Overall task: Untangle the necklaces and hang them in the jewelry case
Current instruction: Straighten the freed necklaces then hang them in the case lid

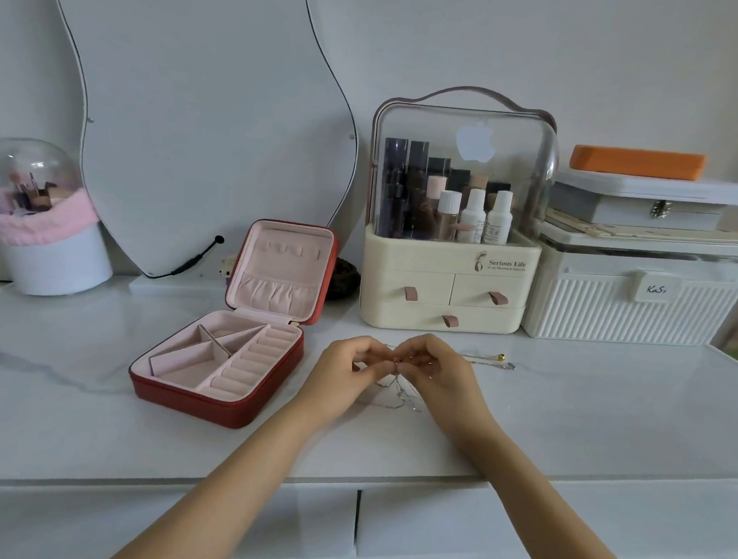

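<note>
A tangle of thin silver necklaces (400, 392) hangs between my two hands just above the white table. My left hand (345, 370) and my right hand (441, 373) meet fingertip to fingertip and pinch the knot, where a small pinkish pendant shows. One chain trails right along the table to a gold bead and a clasp (502, 359). The red jewelry case (221, 382) lies open at the left, its pink lid upright with a row of hooks and a gathered pocket. Nothing hangs in it.
A cream cosmetics organizer (448, 279) with a clear dome stands behind my hands. White storage boxes (636, 293) are stacked at the right, a wavy mirror (196, 112) leans on the wall, and a brush holder (40, 236) sits far left. The table's front edge (348, 483) runs below my forearms.
</note>
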